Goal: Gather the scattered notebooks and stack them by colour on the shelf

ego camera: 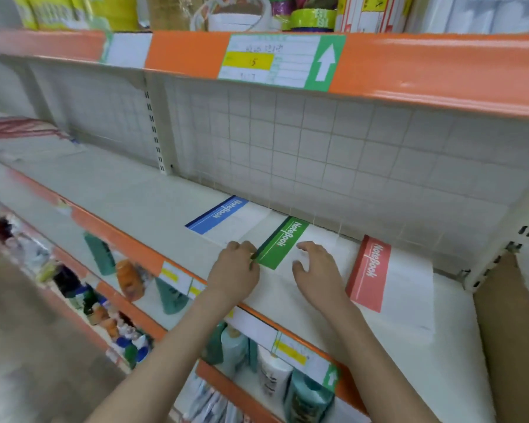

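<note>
Three white notebooks lie side by side on the pale shelf [129, 190] against the grid back wall. The blue-banded notebook [219, 215] is on the left, the green-banded notebook [283, 242] in the middle, the red-banded notebook [371, 271] on the right. My left hand [234, 271] pinches the near left corner of the green notebook. My right hand [316, 274] rests on the green notebook's white cover with its fingers spread. How thick each pile is cannot be told.
An orange-edged upper shelf [409, 65] with price labels overhangs close above. Bottles [171, 296] fill the shelves below. A reddish item [19, 128] lies at the far left of the shelf. A brown cardboard panel [510, 331] stands at the right.
</note>
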